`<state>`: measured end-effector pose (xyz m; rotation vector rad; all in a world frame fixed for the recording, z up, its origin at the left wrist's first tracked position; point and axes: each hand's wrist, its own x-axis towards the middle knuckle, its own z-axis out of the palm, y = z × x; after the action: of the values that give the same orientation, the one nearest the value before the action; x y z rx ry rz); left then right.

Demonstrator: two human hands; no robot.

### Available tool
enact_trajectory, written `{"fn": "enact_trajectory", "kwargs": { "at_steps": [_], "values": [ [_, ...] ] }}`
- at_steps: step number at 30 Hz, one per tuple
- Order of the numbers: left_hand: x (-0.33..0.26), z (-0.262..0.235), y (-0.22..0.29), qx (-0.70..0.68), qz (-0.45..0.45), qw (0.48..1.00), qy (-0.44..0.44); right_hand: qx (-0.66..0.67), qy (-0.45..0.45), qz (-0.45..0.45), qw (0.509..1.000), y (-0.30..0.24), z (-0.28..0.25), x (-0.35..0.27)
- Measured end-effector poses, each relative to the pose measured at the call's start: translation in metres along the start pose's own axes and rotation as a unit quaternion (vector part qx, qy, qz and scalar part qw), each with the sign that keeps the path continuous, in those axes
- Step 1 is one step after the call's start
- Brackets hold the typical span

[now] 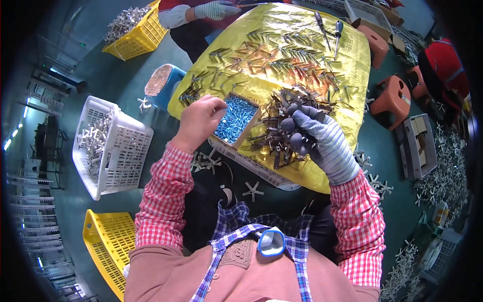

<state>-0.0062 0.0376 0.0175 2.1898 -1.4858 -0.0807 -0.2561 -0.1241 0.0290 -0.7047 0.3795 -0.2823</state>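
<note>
Close to the near edge of the tabletop [357, 55], the blue screws [235, 120] look light, hard and slippery, suited to a shank pinch, with hands apart: left hand [199, 122] at their box [247, 132], right hand [326, 145] over stiff-looking dark metal pieces [274, 142], grips unclear.

Both hands [198, 123] [327, 143] forward, fingers [216, 103] curled

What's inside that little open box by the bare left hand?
The open box holds a loose heap of small, shiny blue screw-like pieces. The left hand covers part of its left side, and the pile hides the bottom.
</note>
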Motion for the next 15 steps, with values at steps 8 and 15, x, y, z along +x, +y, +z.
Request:
{"fn": "enact_trajectory", "kwargs": {
  "at_steps": [8, 15],
  "values": [
    [0.013, 0.012, -0.005, 0.041, 0.054, 0.997, -0.021, -0.061, 0.060, -0.025, 0.996, 0.005, 0.009, 0.008],
    [0.019, 0.015, -0.009, 0.089, 0.098, 0.991, -0.022, -0.075, 0.095, -0.041, 0.992, 0.011, 0.001, 0.013]
  ]
}}
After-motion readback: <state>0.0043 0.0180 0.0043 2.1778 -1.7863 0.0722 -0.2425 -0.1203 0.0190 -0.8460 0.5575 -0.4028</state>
